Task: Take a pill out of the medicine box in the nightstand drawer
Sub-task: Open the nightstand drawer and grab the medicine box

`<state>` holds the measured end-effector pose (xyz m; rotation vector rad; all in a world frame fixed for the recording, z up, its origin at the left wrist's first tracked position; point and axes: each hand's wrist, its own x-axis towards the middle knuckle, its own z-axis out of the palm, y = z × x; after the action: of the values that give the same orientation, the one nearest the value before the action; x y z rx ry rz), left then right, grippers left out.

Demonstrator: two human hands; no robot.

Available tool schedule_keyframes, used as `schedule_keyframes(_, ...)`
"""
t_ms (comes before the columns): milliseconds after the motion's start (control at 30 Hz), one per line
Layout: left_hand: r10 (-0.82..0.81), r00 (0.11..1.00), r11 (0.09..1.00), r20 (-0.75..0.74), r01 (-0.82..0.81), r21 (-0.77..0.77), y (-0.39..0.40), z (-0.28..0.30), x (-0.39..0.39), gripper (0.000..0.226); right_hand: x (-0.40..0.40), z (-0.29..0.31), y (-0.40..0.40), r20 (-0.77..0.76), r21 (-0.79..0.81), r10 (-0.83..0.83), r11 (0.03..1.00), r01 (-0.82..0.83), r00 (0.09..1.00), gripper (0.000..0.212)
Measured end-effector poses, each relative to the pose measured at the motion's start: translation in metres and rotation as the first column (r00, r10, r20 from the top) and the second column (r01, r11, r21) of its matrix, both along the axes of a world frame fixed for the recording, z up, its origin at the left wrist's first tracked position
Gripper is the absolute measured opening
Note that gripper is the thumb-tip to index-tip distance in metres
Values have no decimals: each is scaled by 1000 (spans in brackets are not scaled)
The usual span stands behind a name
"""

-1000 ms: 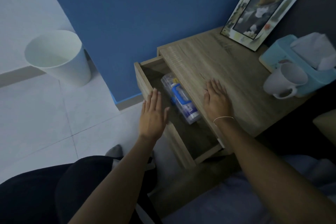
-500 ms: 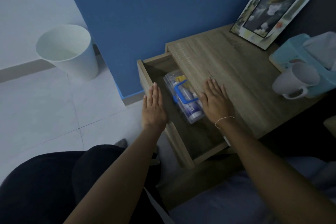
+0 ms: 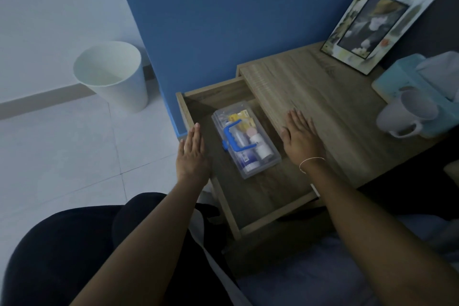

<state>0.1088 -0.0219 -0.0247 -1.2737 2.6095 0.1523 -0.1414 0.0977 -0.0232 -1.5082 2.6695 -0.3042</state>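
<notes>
Starting at the left, the left hand (image 3: 192, 154) hovers flat over the drawer's (image 3: 263, 189) outer wall, fingers (image 3: 195, 135) straight and together, holding nothing. Beside it, in the middle of the open drawer, lies the medicine box (image 3: 246, 140), a clear lidded case with a blue handle (image 3: 234, 138) and small bottles showing through. It looks light, rigid and rather slick, so the handle seems the surest hold. Further right, the right hand (image 3: 301, 139) lies palm down at the worktop's (image 3: 335, 107) front edge, fingers (image 3: 299, 119) spread slightly, also empty. Both forearms reach forward, nearly parallel.
</notes>
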Motion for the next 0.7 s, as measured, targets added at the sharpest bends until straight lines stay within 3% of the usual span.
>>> schedule_keyframes(200,3,1000,1000,3,-3,12,-2,2,2,67,-1,-4,-1,-2,-18,-13,1000,13,1000,62)
schedule_keyframes(367,4,1000,1000,-11,-4,20,1,10,-7,75,1,-2,-2,6,-25,-20,999,20,1000,52)
schedule_keyframes(467,-44,992,999,-118,46,12,-6,13,-20,70,22,3,5,28,-208,-67,976,71,997,45)
schedule_keyframes(533,-111,981,994,-156,112,-3,-18,12,-35,66,52,1,10,136,-330,-112,932,152,984,43)
schedule_keyframes(600,-162,969,986,-188,164,-6,-32,9,-52,64,85,-5,13,229,-313,-136,927,205,964,47)
schedule_keyframes(700,-225,951,973,-210,232,8,-51,0,-73,64,121,-25,13,227,-220,-171,950,222,959,59)
